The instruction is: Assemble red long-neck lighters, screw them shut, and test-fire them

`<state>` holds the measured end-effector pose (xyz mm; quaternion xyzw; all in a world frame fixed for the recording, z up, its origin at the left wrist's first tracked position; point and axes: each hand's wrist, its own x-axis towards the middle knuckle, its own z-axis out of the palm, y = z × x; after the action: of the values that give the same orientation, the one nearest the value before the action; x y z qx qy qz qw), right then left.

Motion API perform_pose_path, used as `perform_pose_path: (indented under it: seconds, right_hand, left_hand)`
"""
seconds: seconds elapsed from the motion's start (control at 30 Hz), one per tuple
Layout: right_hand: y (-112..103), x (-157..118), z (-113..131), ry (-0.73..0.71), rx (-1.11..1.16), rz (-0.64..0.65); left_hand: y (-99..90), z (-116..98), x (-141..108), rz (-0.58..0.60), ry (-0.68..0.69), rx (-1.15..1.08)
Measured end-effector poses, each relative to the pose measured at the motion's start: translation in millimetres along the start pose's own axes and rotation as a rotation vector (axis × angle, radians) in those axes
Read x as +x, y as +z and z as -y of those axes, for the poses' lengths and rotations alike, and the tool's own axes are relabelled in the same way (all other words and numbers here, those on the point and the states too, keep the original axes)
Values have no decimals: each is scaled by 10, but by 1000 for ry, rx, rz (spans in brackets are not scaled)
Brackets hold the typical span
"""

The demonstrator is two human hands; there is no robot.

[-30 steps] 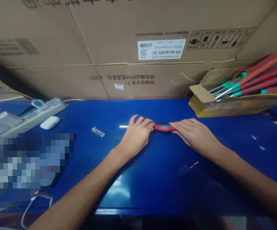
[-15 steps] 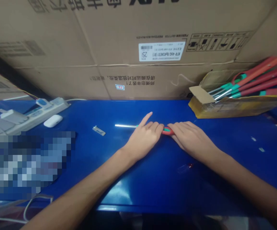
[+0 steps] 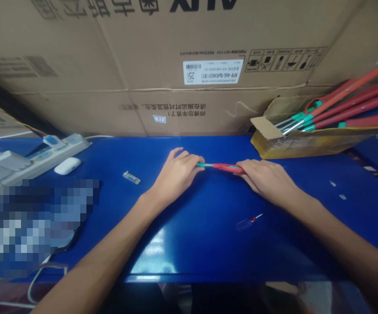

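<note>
My left hand [image 3: 179, 172] is closed around the green collar [image 3: 201, 165] of what looks like a stick lighter. A short bare stretch of silver metal shows between that collar and the red handle [image 3: 225, 167]. At the handle's other end, my right hand [image 3: 267, 176] has its fingers wrapped over it. The fingers hide the rest of the tool. On the blue table below my right hand lies a small screwdriver [image 3: 250, 222] with a clear handle. A small clear plastic piece [image 3: 131, 177] rests left of my left hand.
At the right, a cut-open carton [image 3: 293, 146] holds several similar red-and-green tools. A large cardboard box [image 3: 136, 109] walls off the back. To the left are a power strip [image 3: 73, 144], a white earbud case [image 3: 67, 165] and a blurred-out item. Small scraps [image 3: 342, 197] lie at the right.
My hands have moved apart. The left hand, with the green collar, went left, and metal now shows between collar and handle. The view has shifted slightly, and the screwdriver is seen more clearly.
</note>
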<state>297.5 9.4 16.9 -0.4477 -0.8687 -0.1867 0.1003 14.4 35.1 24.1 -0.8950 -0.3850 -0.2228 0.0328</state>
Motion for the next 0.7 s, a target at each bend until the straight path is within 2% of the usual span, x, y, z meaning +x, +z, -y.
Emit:
perform_pose_path:
  seconds: [0.23, 0.47, 0.7]
  right_hand:
    - [-14, 11, -35, -85, -82, -111]
    - [-63, 28, 52, -92, -120, -108]
    - [-52, 17, 210, -147, -204, -160]
  left_hand:
    - [-9, -21, -7, 120, 88, -36]
    - [-23, -98, -1, 92, 121, -23]
    - [-2, -226, -20, 93, 156, 105]
